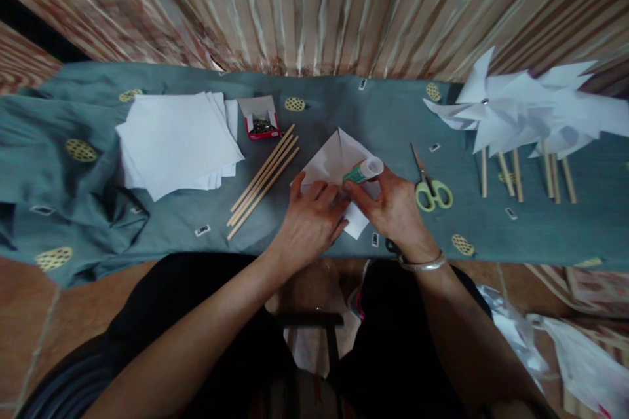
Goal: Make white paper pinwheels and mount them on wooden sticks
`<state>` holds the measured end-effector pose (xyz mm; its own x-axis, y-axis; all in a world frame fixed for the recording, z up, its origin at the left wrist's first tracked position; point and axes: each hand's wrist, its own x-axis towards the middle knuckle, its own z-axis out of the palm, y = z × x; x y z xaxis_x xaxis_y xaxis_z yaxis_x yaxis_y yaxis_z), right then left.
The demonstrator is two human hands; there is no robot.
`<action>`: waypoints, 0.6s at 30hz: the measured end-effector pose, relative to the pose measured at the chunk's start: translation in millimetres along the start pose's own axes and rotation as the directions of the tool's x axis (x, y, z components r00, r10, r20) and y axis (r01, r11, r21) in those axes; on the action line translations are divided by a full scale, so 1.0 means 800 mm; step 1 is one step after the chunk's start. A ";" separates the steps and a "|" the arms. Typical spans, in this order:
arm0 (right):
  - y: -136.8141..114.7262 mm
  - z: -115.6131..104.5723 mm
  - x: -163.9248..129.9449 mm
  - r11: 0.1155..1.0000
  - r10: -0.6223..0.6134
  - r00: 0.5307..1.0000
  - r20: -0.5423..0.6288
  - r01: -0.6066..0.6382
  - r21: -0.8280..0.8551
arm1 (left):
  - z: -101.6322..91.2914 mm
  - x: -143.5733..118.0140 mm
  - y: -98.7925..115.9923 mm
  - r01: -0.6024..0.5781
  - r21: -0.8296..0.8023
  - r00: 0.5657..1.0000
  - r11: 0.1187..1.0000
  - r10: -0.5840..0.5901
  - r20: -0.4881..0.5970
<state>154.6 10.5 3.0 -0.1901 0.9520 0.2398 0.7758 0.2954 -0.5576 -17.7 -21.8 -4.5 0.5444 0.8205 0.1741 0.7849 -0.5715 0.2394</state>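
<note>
A white square of paper [328, 158], cut from its corners toward the middle, lies on the cloth in front of me. My left hand [310, 217] rests on its lower left part with the fingers spread over it. In my right hand [397, 206] is a white and green glue stick [363, 171], held tilted over the paper's centre. The glue stick's lower tip is hidden by my fingers. Just right of that hand lie green-handled scissors [431, 188]. To the left of the paper are several wooden sticks [263, 182].
A stack of white paper [179, 137] is at the left, beside an open red box of small metal pieces [261, 126]. Several white paper pinwheels [531, 108] on sticks lie at the right. The table's green cloth [344, 97] runs up to a striped curtain [314, 6].
</note>
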 end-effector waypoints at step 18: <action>0.011 0.004 0.000 1.000 0.011 0.999 -0.050 -0.011 0.000 | 0.000 0.000 0.001 -0.014 0.030 1.000 0.999 0.014 -0.006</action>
<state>159.4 13.3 -4.3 -0.1508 0.9500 0.2734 0.7781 0.2847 -0.5599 -17.0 -22.2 -4.3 0.5539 0.8122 0.1829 0.7857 -0.5826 0.2080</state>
